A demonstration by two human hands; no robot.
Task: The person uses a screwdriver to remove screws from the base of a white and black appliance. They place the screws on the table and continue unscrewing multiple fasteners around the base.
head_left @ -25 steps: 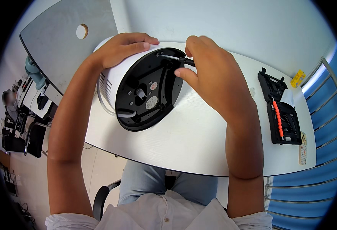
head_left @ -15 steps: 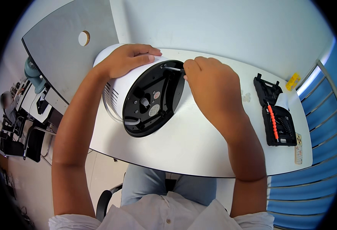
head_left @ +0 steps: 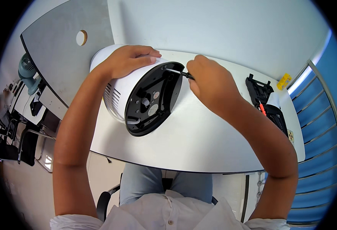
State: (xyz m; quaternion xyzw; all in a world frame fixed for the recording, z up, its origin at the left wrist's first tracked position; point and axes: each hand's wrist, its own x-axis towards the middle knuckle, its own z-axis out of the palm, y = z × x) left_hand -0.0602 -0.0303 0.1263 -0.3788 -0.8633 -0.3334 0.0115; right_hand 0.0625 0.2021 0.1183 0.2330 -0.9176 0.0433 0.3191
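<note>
I am working seated at a pale counter point(head_left: 199, 142), with a white round appliance point(head_left: 118, 90) lying on its side near the far left end, its black base plate point(head_left: 151, 99) turned toward me. My left hand point(head_left: 132, 59) is lying spread over the top of the white housing, pressing on it, fingers curled over the far edge. My right hand point(head_left: 210, 82) is clenching a thin screwdriver point(head_left: 178, 72), its metal shaft touching the upper rim of the black base plate.

Around: an open black tool case point(head_left: 266, 103) is sitting well apart at the right end of the counter, an orange-handled tool point(head_left: 262, 108) lying in it. A small yellow object point(head_left: 283, 81) is resting near the far right corner. A grey panel with a round hole point(head_left: 67, 50) is leaning behind the appliance. A teal desk fan point(head_left: 26, 72) is standing on a cluttered desk far left. Blue slatted panels point(head_left: 318, 115) are running along the right.

Hard to make out: my right hand is hiding the screwdriver handle; the tip's seat on the plate is too small to tell. My left hand is covering part of the housing.
</note>
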